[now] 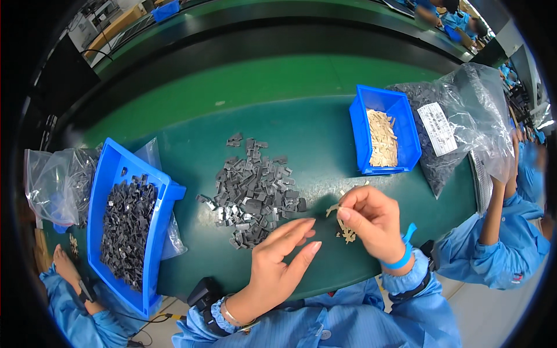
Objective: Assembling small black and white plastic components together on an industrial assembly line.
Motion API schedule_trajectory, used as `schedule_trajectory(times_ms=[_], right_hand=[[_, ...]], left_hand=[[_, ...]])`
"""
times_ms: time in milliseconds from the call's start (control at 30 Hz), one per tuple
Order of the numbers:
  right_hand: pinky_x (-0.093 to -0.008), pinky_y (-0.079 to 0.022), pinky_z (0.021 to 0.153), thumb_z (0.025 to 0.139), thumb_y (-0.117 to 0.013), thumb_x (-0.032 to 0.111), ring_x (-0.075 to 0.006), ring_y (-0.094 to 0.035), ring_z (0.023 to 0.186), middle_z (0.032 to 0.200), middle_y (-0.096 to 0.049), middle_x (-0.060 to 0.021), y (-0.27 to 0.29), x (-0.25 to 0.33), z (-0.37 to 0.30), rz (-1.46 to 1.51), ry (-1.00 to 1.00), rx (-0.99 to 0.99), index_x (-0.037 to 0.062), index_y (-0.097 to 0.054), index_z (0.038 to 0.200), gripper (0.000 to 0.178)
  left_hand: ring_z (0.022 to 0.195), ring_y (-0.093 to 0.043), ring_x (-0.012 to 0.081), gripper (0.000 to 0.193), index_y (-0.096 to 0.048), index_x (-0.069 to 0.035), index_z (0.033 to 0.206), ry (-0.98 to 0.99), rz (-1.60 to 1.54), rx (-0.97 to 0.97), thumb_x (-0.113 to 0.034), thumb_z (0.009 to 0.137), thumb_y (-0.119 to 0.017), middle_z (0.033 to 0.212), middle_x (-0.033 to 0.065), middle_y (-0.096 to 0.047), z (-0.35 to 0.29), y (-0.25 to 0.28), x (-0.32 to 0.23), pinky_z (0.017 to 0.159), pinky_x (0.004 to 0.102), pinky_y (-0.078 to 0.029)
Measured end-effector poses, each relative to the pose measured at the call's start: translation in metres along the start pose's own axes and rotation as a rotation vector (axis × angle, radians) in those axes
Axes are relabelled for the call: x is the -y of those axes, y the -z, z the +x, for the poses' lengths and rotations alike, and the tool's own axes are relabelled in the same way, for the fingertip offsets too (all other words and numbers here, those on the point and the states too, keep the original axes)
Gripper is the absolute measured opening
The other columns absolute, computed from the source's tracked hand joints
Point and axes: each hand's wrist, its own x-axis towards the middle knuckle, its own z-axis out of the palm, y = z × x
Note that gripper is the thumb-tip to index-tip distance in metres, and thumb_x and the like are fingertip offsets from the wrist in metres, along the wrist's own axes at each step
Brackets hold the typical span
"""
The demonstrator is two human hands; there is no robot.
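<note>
Over the front of the table, my right hand [374, 223] pinches a small beige strip [332, 210] between thumb and fingertips. Just below those fingers lies a little heap of similar beige pieces [348, 234]. My left hand [277, 261] is open and appears to hold nothing, its thumb apart from the stretched fingers. It hovers at the near right edge of a loose pile of small dark grey plastic parts [255, 188]. A few parts in the pile look shiny under the light.
On the left stands a large blue bin [98, 191] full of small black parts, with clear plastic bags [55, 180] beyond it. A smaller blue bin [361, 136] of beige strips sits at right, beside a bag of dark parts [426, 156]. Co-workers' arms [493, 223] flank the green table [313, 139].
</note>
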Motion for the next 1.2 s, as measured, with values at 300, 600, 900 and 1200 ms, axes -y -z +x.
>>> schedule_trajectory(times_ms=[300, 600, 900, 1200], right_hand=[[-0.0167, -0.039, 0.06, 0.084, -0.055, 0.001, -0.0038, -0.049, 0.069, 0.078, -0.055, -0.0003, -0.031, -0.016, -0.022, 0.321, -0.006, -0.076, -0.0006, -0.052, 0.089, 0.006], [-0.0184, -0.042, 0.058, 0.084, -0.057, 0.006, -0.0059, -0.05, 0.064, 0.075, -0.058, -0.004, -0.016, -0.026, -0.028, 0.386, 0.036, -0.193, 0.0, -0.053, 0.088, 0.008], [-0.0181, -0.041, 0.056, 0.084, -0.057, 0.004, -0.006, -0.051, 0.063, 0.076, -0.059, -0.004, -0.03, -0.028, -0.037, 0.386, -0.02, -0.195, -0.0005, -0.054, 0.089, 0.008], [-0.0233, -0.043, 0.06, 0.075, -0.063, 0.003, -0.0107, -0.053, 0.065, 0.077, -0.057, -0.0059, -0.013, -0.01, -0.034, -0.123, 0.194, -0.059, -0.0015, -0.058, 0.086, 0.012]], left_hand=[[0.087, -0.059, 0.0168, 0.022, -0.06, 0.004, 0.103, -0.022, -0.24, -0.1, -0.003, 0.082, -0.059, 0.102, 0.0156, -0.059, 0.008, -0.013, 0.002, 0.075, 0.025, -0.048], [0.081, -0.063, 0.0182, 0.02, -0.061, 0.003, 0.098, 0.06, -0.002, -0.03, 0.002, 0.078, -0.057, 0.099, 0.015, -0.06, 0.008, -0.022, 0.01, 0.069, 0.0261, -0.049], [0.097, -0.056, 0.0221, 0.025, -0.059, 0.003, 0.106, -0.049, -0.175, 0.031, -0.002, 0.081, -0.057, 0.109, 0.0178, -0.057, 0.006, -0.016, 0.002, 0.083, 0.0303, -0.045], [0.085, -0.059, 0.0138, 0.013, -0.061, 0.006, 0.093, 0.081, -0.448, 0.029, 0.001, 0.081, -0.058, 0.095, 0.0126, -0.061, 0.001, -0.007, -0.004, 0.072, 0.0247, -0.048]])
